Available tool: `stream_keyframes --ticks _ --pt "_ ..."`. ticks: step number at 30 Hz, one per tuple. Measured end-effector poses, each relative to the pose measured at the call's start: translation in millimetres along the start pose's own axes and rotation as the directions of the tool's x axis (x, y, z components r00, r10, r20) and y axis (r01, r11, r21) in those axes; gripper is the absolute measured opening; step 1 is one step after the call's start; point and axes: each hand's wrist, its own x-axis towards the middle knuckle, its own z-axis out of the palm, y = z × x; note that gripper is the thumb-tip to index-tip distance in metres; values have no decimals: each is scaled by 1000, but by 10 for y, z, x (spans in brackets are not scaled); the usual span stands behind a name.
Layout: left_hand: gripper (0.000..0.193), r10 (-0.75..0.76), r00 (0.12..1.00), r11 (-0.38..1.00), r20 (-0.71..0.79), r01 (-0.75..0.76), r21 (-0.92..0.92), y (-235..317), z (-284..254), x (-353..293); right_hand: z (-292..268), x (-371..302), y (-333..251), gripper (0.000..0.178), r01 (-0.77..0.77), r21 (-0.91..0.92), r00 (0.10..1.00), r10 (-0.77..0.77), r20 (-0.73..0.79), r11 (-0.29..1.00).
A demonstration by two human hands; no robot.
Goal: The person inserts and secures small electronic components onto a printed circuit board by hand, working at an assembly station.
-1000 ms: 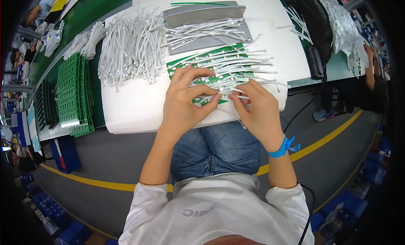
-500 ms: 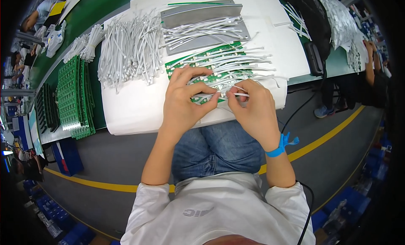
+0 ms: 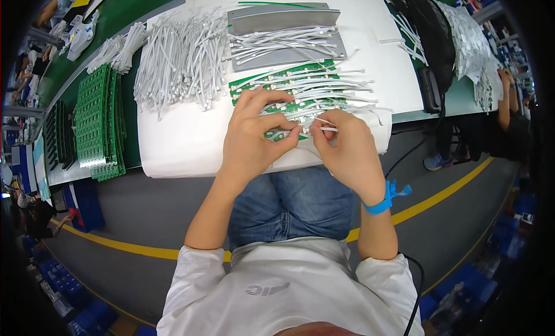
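Apparently fitting white cable [image 3: 329, 129] to green circuit board [image 3: 280, 86] on white-covered table [image 3: 179, 142], pinching cable with right hand [image 3: 350, 148], resting left hand [image 3: 250, 133] over board with grip unclear, next needing careful alignment.

the green circuit board [image 3: 325, 67] lies flat on the white-covered surface [image 3: 191, 151], its far edge slanting upward to the right, much of it hidden. slim white cables [image 3: 342, 92] stretch across it in rough rows, gently curved, their ends reaching past its right edge. one white cable [image 3: 329, 129] is pinched near the board's near edge, its tip pointing right.
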Motion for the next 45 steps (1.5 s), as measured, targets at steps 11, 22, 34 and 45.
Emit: stream_keyframes --ticks 11,22,34,45 --pt "11 3 1000 1000 -11 -3 19 -18 6 -9 48 -6 -86 9 11 -48 999 -12 -35 999" --pt "10 -14 1000 1000 13 14 -13 -8 -15 2 -41 30 -17 11 -53 33 997 51 60 998" --pt "12 2 1000 1000 -16 -1 26 -4 5 15 97 -31 -107 11 43 -109 999 -46 -24 993" --pt "12 34 999 999 5 -34 22 7 -36 7 -368 -14 83 21 68 -51 974 -77 -212 996"
